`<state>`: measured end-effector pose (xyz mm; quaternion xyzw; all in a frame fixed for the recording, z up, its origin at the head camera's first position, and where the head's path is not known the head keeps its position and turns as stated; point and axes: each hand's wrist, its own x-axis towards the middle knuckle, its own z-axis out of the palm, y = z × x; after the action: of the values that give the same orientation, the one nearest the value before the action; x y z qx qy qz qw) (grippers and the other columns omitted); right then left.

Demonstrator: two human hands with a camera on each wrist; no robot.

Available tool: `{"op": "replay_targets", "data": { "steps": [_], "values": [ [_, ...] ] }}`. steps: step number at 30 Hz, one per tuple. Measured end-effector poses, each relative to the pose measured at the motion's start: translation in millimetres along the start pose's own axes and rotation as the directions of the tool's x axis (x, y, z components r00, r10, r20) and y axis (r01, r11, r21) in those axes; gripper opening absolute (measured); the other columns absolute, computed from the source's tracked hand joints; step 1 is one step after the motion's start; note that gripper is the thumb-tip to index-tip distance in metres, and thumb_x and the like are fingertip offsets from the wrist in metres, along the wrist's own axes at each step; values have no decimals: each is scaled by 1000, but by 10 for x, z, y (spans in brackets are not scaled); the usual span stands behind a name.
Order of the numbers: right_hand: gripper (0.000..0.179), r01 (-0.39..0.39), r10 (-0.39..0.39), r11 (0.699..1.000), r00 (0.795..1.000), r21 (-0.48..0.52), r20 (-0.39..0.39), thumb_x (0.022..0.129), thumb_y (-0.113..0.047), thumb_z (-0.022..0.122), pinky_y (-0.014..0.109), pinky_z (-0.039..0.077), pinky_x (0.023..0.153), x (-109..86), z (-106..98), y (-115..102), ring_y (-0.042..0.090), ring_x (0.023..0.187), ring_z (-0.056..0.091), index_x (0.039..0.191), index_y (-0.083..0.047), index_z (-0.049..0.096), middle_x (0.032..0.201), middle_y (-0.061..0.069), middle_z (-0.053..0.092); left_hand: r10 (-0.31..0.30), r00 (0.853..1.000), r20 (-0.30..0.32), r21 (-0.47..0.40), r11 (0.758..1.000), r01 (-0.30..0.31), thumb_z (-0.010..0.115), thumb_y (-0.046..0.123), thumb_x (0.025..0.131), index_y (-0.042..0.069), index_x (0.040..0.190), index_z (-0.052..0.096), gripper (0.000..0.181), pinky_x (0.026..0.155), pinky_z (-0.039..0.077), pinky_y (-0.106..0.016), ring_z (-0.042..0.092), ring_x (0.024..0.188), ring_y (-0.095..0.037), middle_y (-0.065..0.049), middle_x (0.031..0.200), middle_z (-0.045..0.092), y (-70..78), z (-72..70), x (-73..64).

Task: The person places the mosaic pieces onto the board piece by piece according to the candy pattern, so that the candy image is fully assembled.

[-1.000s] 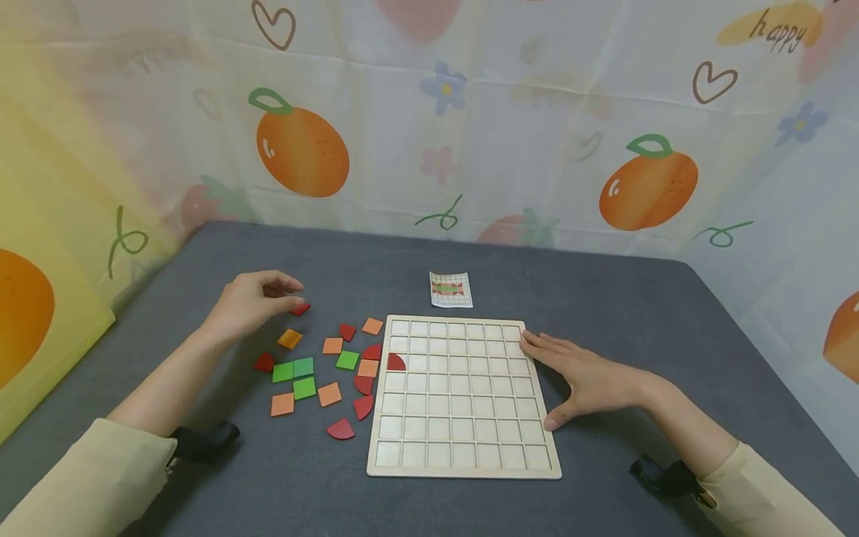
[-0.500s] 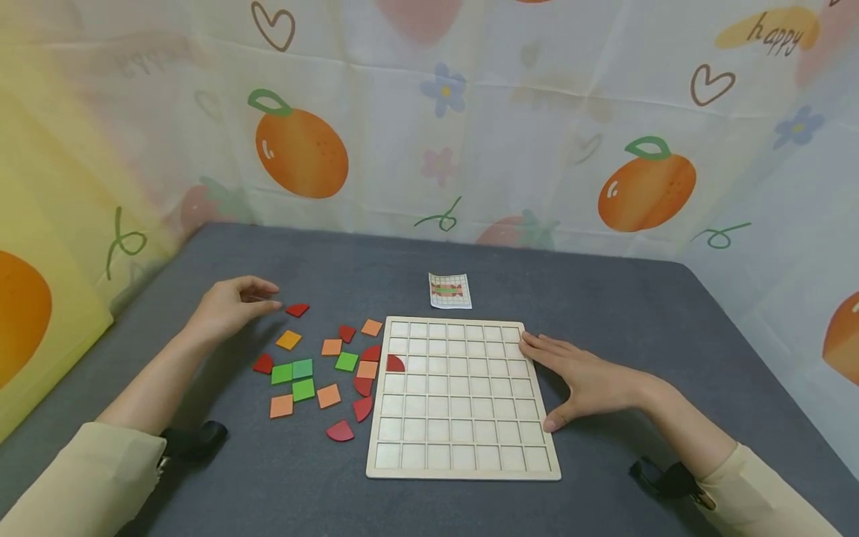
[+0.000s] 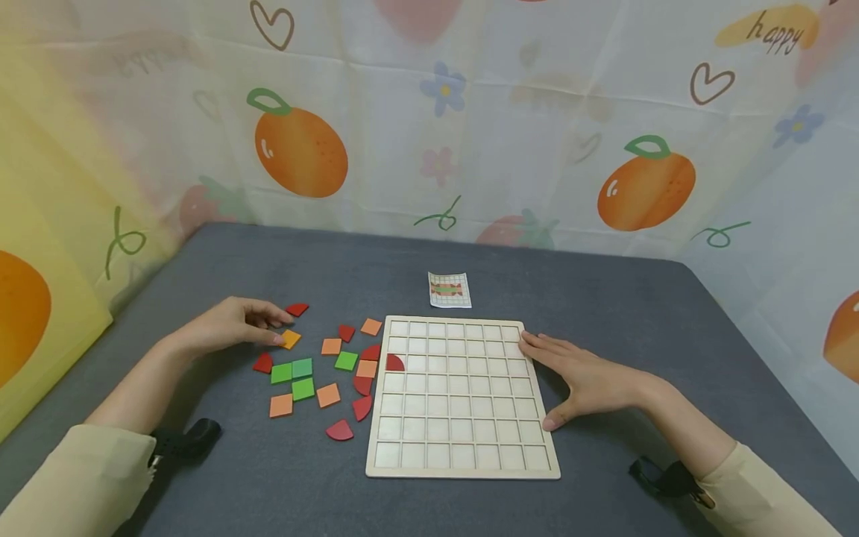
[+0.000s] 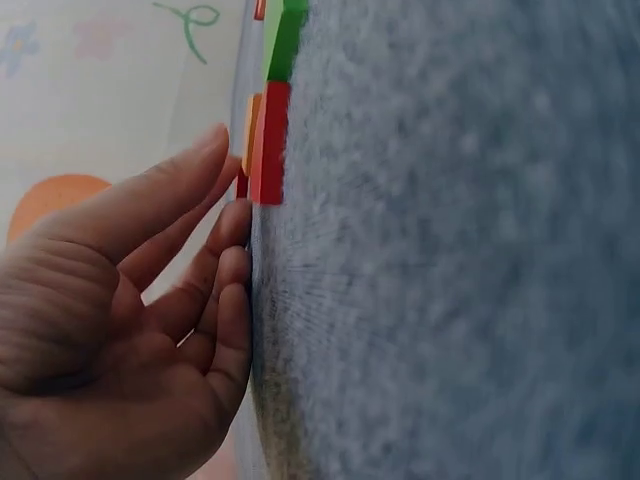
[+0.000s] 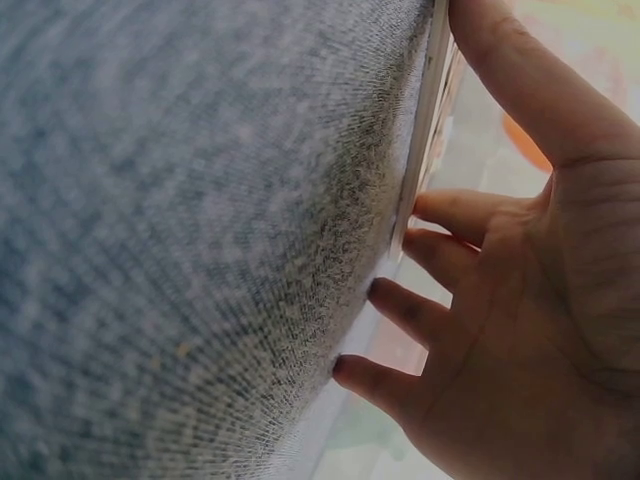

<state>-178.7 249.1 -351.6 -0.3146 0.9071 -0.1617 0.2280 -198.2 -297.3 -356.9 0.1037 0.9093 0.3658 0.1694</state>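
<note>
My left hand (image 3: pixel 235 324) is beside the loose tiles, fingers loosely bent. Its thumb tip is at the left edge of a yellow-orange square tile (image 3: pixel 291 339), and its fingertips are near a red quarter-circle tile (image 3: pixel 297 309). In the left wrist view, the hand (image 4: pixel 150 310) has its fingers low on the tabletop; no tile shows clearly pinched. My right hand (image 3: pixel 590 377) is spread along the right side of the wooden grid board (image 3: pixel 463 472), thumb and fingertips touching its edge. One red quarter-circle tile (image 3: pixel 395 362) sits in the board's left column, third row from the top.
Green square tiles (image 3: pixel 303 388), peach square tiles (image 3: pixel 281 406) and red tiles (image 3: pixel 340 430) lie scattered left of the board. Some sit against its left edge. A small printed pattern card (image 3: pixel 450 291) lies behind the board. A patterned cloth (image 3: pixel 470 164) hangs behind the table.
My left hand first drew back left from the far red quarter-circle tile, leaving it on the table. It then came nearer to me and right, to the yellow-orange tile. The right hand stayed put.
</note>
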Motion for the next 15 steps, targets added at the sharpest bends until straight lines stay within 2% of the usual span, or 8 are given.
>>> {"op": "replay_targets", "data": {
  "steps": [3, 6, 13, 15],
  "values": [
    [123, 0, 0, 1000, 1000, 1, -1, 69, -68, 76, 73, 14, 114, 2, 5, 6, 45, 154, 6, 159, -12, 13, 169, 12, 4, 17, 999, 27, 16, 1000, -18, 74, 36, 87, 15, 126, 67, 44, 81, 49, -22, 58, 99, -7, -10, 130, 66, 6, 1, -7],
    [123, -2, 2, 1000, 1000, 0, -4, 69, -68, 76, 73, 14, 114, 4, 9, 9, 45, 154, 6, 159, -12, 14, 169, 11, 4, 32, 999, 29, 35, 999, -33, 75, 35, 87, 17, 125, 69, 43, 79, 48, -22, 56, 98, -10, -9, 127, 65, 7, 15, -1],
    [123, -6, 6, 1000, 1000, 1, -4, 69, -67, 76, 73, 14, 114, 4, 10, 2, 45, 154, 7, 159, -12, 14, 169, 12, 5, 45, 999, -28, 89, 995, -42, 76, 32, 86, 17, 113, 75, 31, 78, 47, -21, 56, 97, -7, -7, 119, 69, 22, 60, 4],
    [123, -5, 5, 1000, 1000, 2, -4, 69, -67, 77, 73, 14, 114, 4, 9, -1, 45, 154, 7, 159, -12, 14, 169, 12, 5, 41, 998, -37, 94, 995, -38, 76, 31, 86, 16, 111, 75, 30, 76, 46, -21, 55, 91, -6, -6, 113, 71, 30, 67, 4]
  ]
}}
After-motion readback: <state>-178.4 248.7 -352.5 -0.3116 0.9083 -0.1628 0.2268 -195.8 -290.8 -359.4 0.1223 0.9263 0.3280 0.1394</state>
